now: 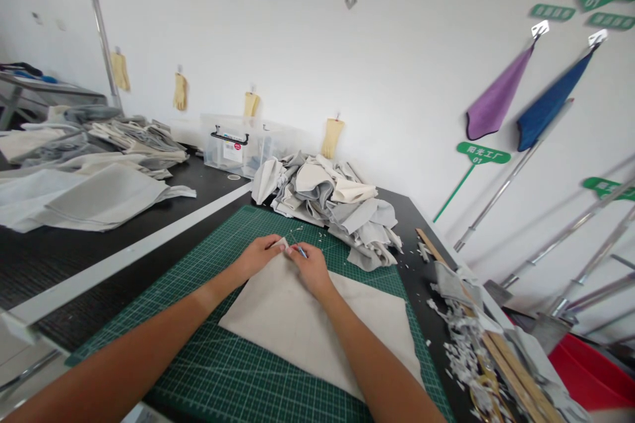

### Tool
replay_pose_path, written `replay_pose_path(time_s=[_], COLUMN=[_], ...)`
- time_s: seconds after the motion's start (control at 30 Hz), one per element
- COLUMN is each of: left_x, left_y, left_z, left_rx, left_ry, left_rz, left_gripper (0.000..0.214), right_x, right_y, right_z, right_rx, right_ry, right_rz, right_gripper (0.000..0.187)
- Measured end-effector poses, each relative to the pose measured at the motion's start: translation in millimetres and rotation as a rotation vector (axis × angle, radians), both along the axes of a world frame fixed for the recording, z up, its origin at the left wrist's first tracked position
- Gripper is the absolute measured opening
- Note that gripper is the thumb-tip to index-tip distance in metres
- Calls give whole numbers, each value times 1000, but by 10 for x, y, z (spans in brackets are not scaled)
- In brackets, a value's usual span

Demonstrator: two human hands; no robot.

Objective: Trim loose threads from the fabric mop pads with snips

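Left grip (258,256) pinches far corner of pale cloth (282,317); right grip (312,271) holds small blue-handled tool (302,252) at same corner. Cloth lies spread on green mat (228,370), on dark desk (30,264). Heap of grey and cream fabric pieces (317,188) overlaps mat's far edge; clear bin (231,155) behind, to left. Scraps (459,350) near wooden strips (516,370), right.

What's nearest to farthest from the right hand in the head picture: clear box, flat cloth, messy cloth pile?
From the right hand:
1. Flat cloth: right under it.
2. Messy cloth pile: just beyond it.
3. Clear box: farther back, left.
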State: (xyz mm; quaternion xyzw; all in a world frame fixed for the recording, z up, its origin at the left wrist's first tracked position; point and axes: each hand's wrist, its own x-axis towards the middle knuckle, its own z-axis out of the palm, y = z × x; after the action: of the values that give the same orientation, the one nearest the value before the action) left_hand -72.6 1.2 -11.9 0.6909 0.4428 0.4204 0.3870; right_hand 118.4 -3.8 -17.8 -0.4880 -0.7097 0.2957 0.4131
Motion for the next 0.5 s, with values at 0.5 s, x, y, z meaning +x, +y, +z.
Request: replay_pose_path(time_s=[0.5], left_x=[45], left_y=[-63], left_z=[71], left_rx=[12], left_ry=[-70], left_rz=[-25], left_gripper=[37], right_x=[-6], right_y=[2], right_z=[-25], right_rx=[8], right_ry=[-44], right_rz=[-135], right_gripper=[27])
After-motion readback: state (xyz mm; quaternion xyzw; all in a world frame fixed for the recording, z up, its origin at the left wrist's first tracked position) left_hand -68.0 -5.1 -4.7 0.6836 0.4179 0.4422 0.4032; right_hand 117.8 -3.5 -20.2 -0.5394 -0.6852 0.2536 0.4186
